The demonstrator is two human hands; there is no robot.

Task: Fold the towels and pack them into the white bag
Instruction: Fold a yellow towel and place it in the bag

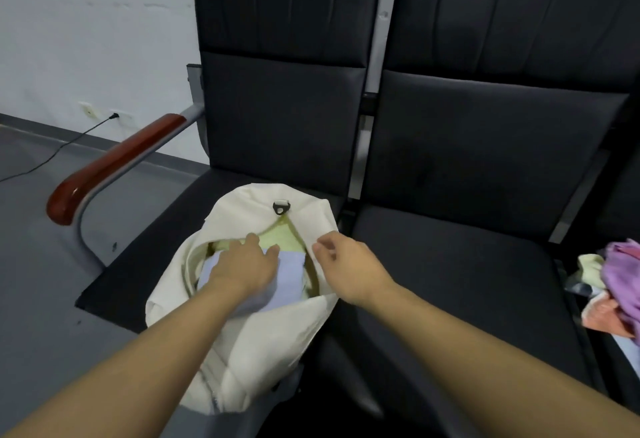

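Your left hand point(242, 262) lies flat, fingers straight, pressing the folded pale-blue towel point(291, 273) down inside the white bag point(263, 337), which sits on the left seat point(138, 264) of the bench. Under it shows a green towel point(282, 238). Your right hand point(341, 264) pinches the bag's right rim, its grip narrow. Unfolded towels point(620, 285) are heaped at far right.

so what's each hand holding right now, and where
Right hand pinches the white bag by its opening's right edge. Left hand presses flat on the lavender towel, gripping nothing.
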